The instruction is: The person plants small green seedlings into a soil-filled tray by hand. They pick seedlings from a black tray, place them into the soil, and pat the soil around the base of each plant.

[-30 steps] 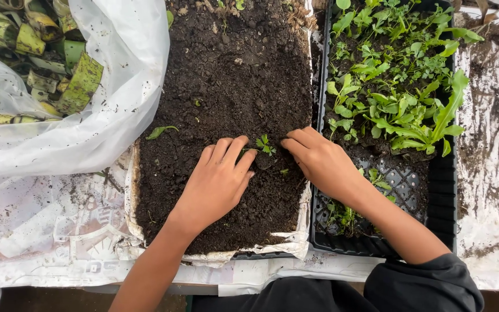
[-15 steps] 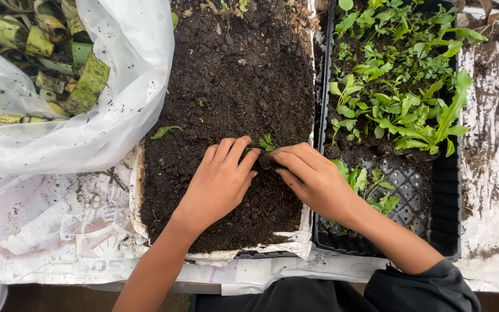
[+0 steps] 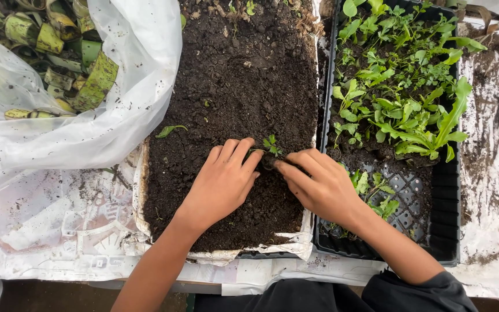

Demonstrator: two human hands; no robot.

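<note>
Dark soil (image 3: 232, 86) is filling a shallow tray (image 3: 141, 190), where a small green seedling (image 3: 271, 144) is standing upright between two hands. Left hand (image 3: 222, 184) is lying flat, fingers loosely extended on the soil; right hand (image 3: 319, 184) is curling its fingertips against the seedling's base. Black seedling tray (image 3: 446, 231) is sitting just beside, a plastic sheet (image 3: 134, 110) lying opposite.

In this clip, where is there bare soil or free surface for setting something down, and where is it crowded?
Bare soil lies ahead of the left hand and right hand, which press around a small seedling. The black tray shows empty mesh at its near right corner. Its far part is packed with seedlings.
</note>
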